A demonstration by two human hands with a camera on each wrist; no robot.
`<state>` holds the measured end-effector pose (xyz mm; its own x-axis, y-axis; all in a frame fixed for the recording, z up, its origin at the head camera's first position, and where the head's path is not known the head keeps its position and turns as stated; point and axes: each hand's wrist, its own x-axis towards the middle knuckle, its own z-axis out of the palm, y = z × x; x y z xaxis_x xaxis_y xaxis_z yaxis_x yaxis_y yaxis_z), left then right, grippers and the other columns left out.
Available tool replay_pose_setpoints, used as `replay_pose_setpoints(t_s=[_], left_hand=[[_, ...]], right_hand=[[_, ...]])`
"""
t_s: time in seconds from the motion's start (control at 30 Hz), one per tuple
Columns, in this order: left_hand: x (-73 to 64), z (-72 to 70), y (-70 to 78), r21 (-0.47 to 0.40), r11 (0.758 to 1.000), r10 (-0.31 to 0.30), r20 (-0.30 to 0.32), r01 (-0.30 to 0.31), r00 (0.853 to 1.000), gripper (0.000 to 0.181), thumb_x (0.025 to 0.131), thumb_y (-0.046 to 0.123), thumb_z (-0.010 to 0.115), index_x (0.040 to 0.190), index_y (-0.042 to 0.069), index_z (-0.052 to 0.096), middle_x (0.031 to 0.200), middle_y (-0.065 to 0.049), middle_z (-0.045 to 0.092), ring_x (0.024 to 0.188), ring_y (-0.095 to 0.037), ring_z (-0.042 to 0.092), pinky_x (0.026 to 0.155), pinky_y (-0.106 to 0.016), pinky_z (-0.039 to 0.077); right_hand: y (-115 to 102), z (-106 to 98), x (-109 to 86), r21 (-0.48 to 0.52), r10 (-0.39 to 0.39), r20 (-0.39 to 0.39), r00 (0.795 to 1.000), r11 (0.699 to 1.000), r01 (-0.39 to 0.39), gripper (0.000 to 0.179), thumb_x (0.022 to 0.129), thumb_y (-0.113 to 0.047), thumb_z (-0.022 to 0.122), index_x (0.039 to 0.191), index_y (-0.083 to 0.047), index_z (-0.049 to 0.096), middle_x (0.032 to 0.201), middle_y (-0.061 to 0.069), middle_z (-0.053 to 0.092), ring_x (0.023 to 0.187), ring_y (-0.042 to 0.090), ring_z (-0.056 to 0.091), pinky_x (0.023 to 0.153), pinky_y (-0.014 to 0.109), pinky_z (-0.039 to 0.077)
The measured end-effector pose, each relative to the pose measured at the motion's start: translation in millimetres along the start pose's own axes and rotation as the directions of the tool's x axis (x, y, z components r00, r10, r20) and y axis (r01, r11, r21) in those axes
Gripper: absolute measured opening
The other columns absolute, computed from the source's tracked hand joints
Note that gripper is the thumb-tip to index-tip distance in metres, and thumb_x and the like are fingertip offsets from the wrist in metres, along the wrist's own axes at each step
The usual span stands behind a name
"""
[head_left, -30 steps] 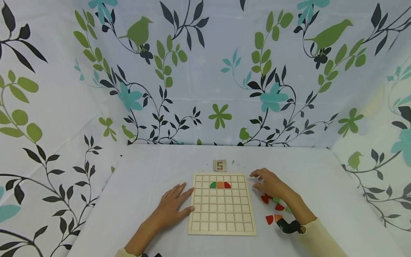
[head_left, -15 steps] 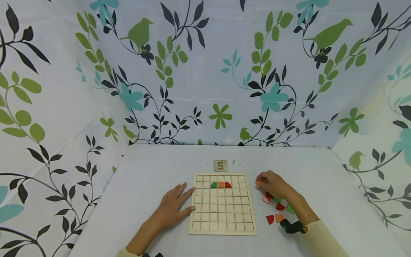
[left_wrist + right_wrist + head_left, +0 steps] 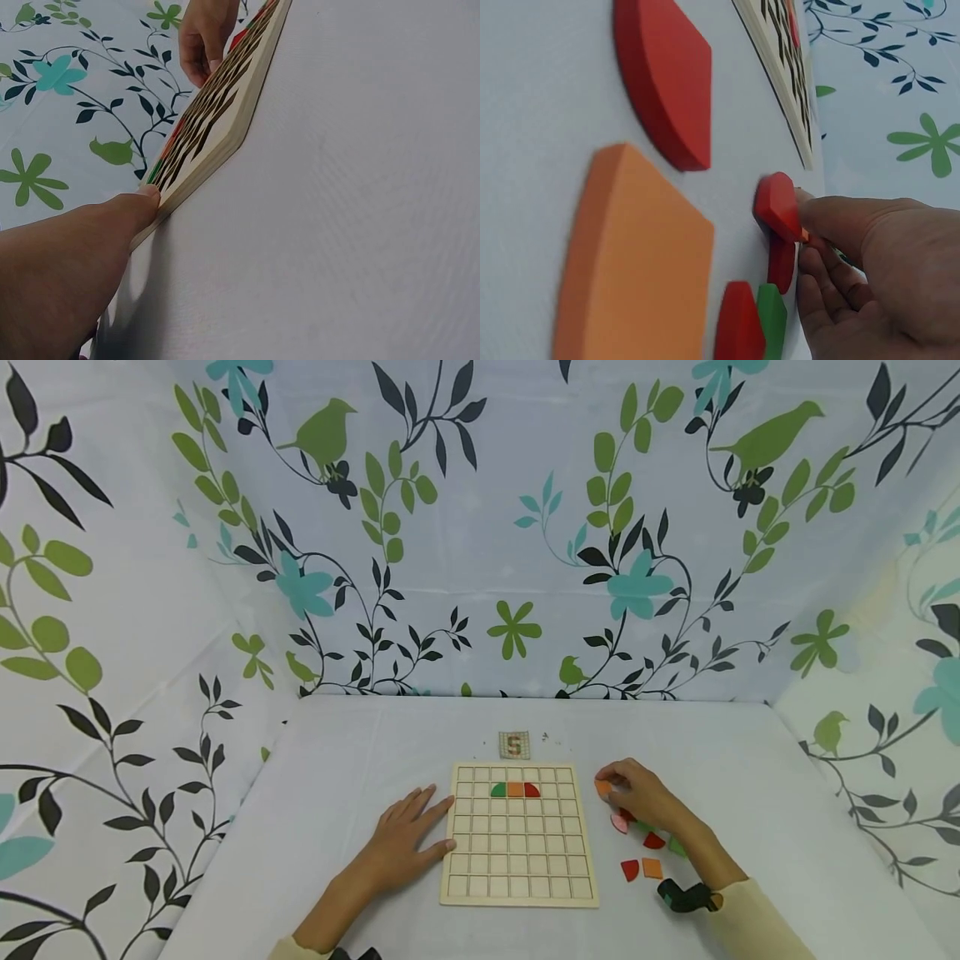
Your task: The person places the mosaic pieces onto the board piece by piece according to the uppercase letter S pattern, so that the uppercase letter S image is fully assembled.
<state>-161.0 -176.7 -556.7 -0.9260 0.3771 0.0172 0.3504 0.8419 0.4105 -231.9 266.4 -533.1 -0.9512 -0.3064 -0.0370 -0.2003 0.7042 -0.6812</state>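
Note:
A wooden grid board point(image 3: 525, 887) lies on the white table. In one of its upper rows sit a green quarter-round piece point(image 3: 498, 790), an orange square point(image 3: 515, 789) and a red quarter-round point(image 3: 531, 789). My left hand point(image 3: 401, 843) rests at the board's left edge, fingers spread, thumb tip on the rim. Right of the board, my right hand point(image 3: 641, 795) pinches another orange square point(image 3: 603, 787) between thumb and fingers. Just below that hand, a red quarter-round point(image 3: 778, 201) leans tilted on another red piece point(image 3: 781, 262), seen in the right wrist view.
Several loose pieces lie right of the board, among them a red quarter-round point(image 3: 630, 870), an orange square point(image 3: 652, 867) and a green piece point(image 3: 677, 847). Behind the board lies a small card point(image 3: 514, 745) marked with an S. A patterned cloth point(image 3: 450, 568) hangs at the back.
My right hand has drawn back slightly from the board's right edge, and its spread fingers have closed on an orange square. One red piece beneath it has tipped. My left hand has stayed put.

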Motion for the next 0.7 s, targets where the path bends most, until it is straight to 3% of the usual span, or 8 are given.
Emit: replay_pose_setpoints(t_s=[0.4,0.7], left_hand=[[-0.2,-3.7,-1.7,-0.003,1.0,0.0,0.001,0.0,1.0,0.072,0.102,0.066,0.054,0.165,0.033,0.038,0.175,-0.007,0.026,0.162,-0.036,0.02,0.127,-0.063,0.02],[-1.2,-2.7,1.9,-0.022,1.0,-0.012,0.012,0.012,1.0,0.071,0.103,0.064,0.056,0.164,0.033,0.039,0.175,-0.006,0.026,0.162,-0.036,0.02,0.127,-0.063,0.02]], right_hand=[[-14,11,13.0,-0.04,0.016,-0.057,0.998,0.999,-0.018,0.023,0.101,-0.013,0.072,0.123,-0.006,0.072,0.116,0.008,0.065,0.108,0.024,0.062,0.1,0.048,0.055],[-25,17,23.0,-0.088,-0.037,-0.069,0.997,0.996,0.031,0.021,0.1,-0.011,0.073,0.119,-0.003,0.073,0.11,0.009,0.066,0.102,0.023,0.062,0.095,0.047,0.055]])
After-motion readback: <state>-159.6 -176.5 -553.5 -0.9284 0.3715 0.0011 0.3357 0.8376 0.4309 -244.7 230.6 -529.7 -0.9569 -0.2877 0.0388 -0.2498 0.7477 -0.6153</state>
